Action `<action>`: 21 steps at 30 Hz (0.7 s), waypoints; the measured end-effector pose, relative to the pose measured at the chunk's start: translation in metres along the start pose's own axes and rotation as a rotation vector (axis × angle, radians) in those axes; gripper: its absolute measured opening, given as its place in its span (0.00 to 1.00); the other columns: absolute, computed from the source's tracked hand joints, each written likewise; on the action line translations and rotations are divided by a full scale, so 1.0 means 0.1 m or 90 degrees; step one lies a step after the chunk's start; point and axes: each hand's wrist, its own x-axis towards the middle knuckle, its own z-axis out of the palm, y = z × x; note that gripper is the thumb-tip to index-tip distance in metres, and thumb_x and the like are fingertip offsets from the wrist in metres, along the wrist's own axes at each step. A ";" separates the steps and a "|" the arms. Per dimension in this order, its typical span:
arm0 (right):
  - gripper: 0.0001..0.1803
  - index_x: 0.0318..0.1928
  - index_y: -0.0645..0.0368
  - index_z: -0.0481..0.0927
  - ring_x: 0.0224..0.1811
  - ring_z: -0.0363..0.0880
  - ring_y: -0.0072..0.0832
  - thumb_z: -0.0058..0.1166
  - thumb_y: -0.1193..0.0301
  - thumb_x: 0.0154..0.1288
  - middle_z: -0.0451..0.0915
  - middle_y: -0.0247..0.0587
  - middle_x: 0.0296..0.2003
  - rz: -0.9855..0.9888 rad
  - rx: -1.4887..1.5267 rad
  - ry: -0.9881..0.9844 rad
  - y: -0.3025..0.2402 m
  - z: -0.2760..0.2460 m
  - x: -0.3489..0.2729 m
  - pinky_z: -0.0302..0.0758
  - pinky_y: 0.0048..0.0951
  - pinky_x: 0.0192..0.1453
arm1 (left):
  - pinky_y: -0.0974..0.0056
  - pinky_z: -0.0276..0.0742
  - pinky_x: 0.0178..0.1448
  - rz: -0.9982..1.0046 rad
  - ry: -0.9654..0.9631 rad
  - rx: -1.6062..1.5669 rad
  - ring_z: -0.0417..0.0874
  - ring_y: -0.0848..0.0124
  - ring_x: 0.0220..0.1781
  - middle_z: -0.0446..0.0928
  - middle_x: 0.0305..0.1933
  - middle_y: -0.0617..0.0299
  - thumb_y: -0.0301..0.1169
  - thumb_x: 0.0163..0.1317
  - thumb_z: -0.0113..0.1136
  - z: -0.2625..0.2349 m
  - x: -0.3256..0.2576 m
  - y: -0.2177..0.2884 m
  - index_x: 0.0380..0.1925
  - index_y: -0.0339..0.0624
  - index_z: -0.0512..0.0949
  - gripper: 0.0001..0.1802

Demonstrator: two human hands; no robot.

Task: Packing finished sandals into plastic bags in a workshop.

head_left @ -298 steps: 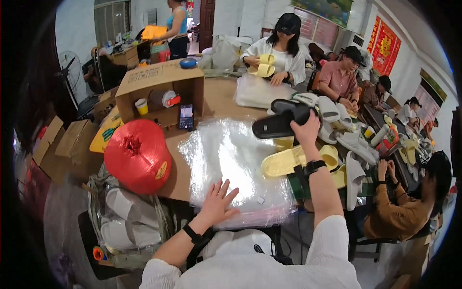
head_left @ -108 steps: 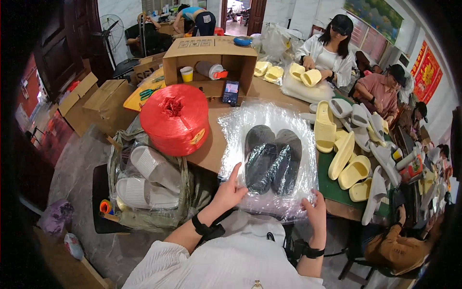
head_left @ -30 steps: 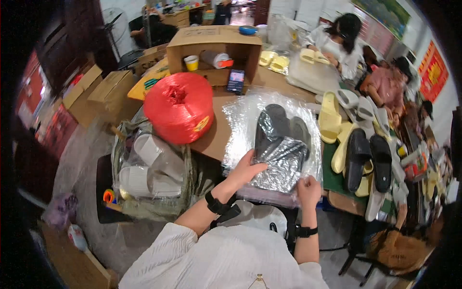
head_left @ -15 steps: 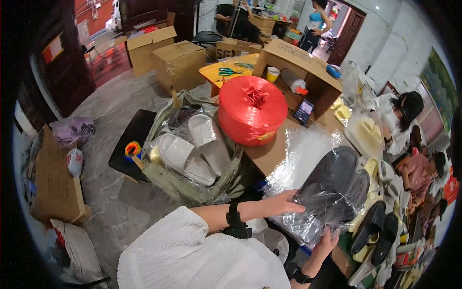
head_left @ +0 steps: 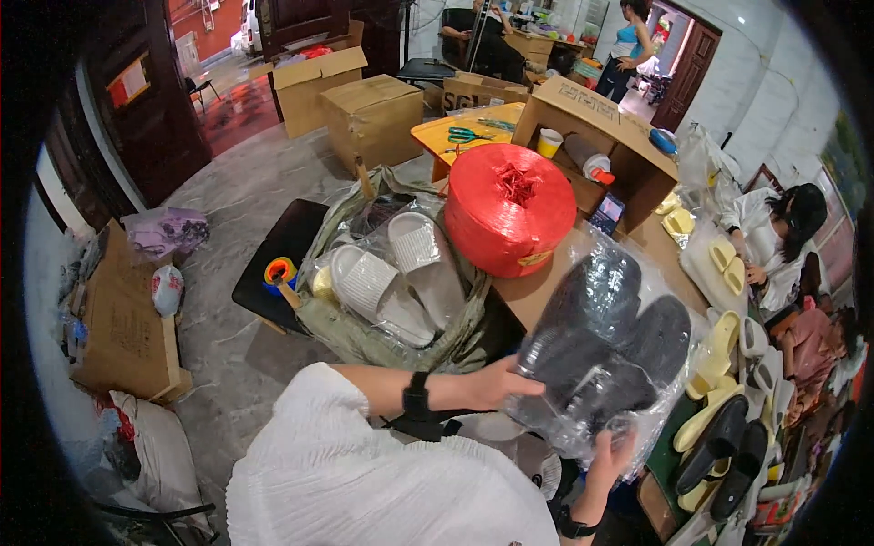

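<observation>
Left hand (head_left: 508, 382) pinches bagged slippers (head_left: 601, 284) at eight o'clock; right hand (head_left: 612, 457), half-curled at six, can't tell. Probably light, slippery: squeeze both sides.

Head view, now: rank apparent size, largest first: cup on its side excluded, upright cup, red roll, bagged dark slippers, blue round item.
1. Bagged dark slippers
2. Red roll
Upright cup and blue round item: look alike, unranked.

Slippers (head_left: 583, 318) in bag (head_left: 610, 355), R of twine roll (head_left: 510, 214) & sack (head_left: 335, 328)
</observation>
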 end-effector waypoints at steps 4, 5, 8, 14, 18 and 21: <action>0.50 0.69 0.64 0.58 0.42 0.71 0.24 0.67 0.50 0.54 0.76 0.40 0.46 -0.020 0.036 -0.235 -0.22 0.16 0.05 0.69 0.24 0.46 | 0.61 0.67 0.65 0.157 0.184 0.251 0.74 0.69 0.58 0.74 0.60 0.59 0.26 0.62 0.59 -0.45 -0.52 0.46 0.61 0.36 0.69 0.26; 0.47 0.69 0.63 0.59 0.41 0.72 0.24 0.65 0.52 0.56 0.76 0.40 0.44 -0.027 0.046 -0.238 -0.22 0.16 0.07 0.69 0.25 0.46 | 0.61 0.68 0.64 0.183 0.238 0.246 0.75 0.68 0.58 0.75 0.58 0.59 0.26 0.63 0.59 -0.49 -0.64 0.66 0.61 0.36 0.70 0.25; 0.38 0.68 0.62 0.61 0.39 0.73 0.22 0.58 0.56 0.64 0.78 0.40 0.41 -0.056 0.045 -0.233 -0.13 0.07 0.16 0.70 0.23 0.41 | 0.61 0.73 0.60 0.353 0.340 0.814 0.79 0.65 0.54 0.79 0.53 0.58 0.26 0.63 0.59 -1.02 -1.17 0.94 0.55 0.36 0.75 0.20; 0.24 0.61 0.63 0.70 0.36 0.73 0.18 0.54 0.64 0.68 0.78 0.36 0.37 0.017 0.014 -0.158 0.00 -0.03 0.22 0.68 0.15 0.30 | 0.61 0.76 0.51 0.425 0.726 0.191 0.81 0.68 0.45 0.81 0.46 0.60 0.21 0.57 0.59 -1.33 -1.62 1.26 0.49 0.35 0.76 0.17; 0.20 0.57 0.63 0.73 0.35 0.74 0.17 0.56 0.67 0.68 0.78 0.34 0.36 0.055 0.011 -0.143 0.02 -0.01 0.23 0.68 0.14 0.31 | 0.62 0.76 0.49 0.307 0.782 0.234 0.82 0.67 0.45 0.81 0.46 0.59 0.19 0.55 0.57 -1.60 -1.74 1.11 0.48 0.33 0.75 0.18; 0.17 0.54 0.63 0.75 0.33 0.73 0.15 0.55 0.69 0.69 0.78 0.32 0.34 0.063 0.025 -0.138 0.11 0.00 0.26 0.68 0.15 0.31 | 0.62 0.77 0.48 0.302 0.790 0.210 0.82 0.66 0.44 0.81 0.45 0.59 0.18 0.54 0.58 -1.54 -1.62 0.96 0.48 0.31 0.75 0.18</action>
